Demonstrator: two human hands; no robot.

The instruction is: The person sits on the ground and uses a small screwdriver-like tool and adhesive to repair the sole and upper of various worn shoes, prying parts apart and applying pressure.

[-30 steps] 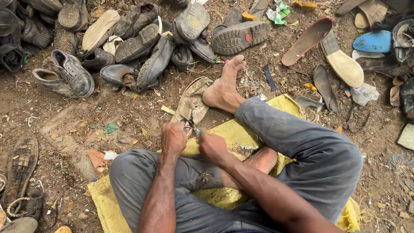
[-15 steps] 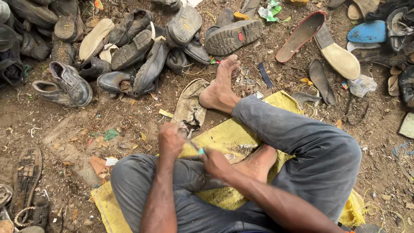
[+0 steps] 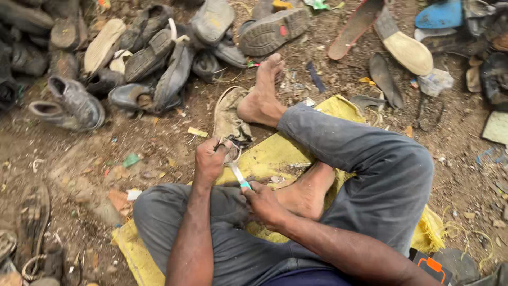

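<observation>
Person sits on dirt ground (image 3: 159, 153) on a yellow sack/mat (image 3: 275, 153), grey trousers, both feet bare. 1 leg stretched fwd, foot sole pressing on a worn tan shoe (image 3: 227, 114); other leg folded, foot tucked in by the lap.

Left hand (image 3: 210, 159): fingers curled tight, gripping the rear/opening edge of the tan shoe, pulling a loose flap or strap there; exact part hidden under knuckles. Shoe lies flat on ground at mat's front edge, long axis roughly near-to-far, toe end pointing away from person, toward the shoe pile; heel end toward the hands.

Right hand (image 3: 264, 204): fingers closed around handle of a small blade tool (image 3: 236, 175), green bit of handle showing just above the fist. Tool long axis runs diagonal, from right hand up-left to left hand; tip points at the shoe's heel end, meets it right beside left-hand fingers. Tip itself too small to tell if cutting in or just touching.

Hands near each other, not touching; tool bridges gap btw them, above the folded leg.

Around: pile of old grey/black shoes (image 3: 153, 58) far left-centre, well apart from hands. Loose soles (image 3: 405, 50) far right, 1 reddish, 1 pale. Blue sandal piece (image 3: 442, 13) top right. Single grey shoe (image 3: 71, 103) at left. Worn sandal (image 3: 32, 222) bottom left. Orange-black object (image 3: 431, 265) bottom right, partly cut off.
</observation>
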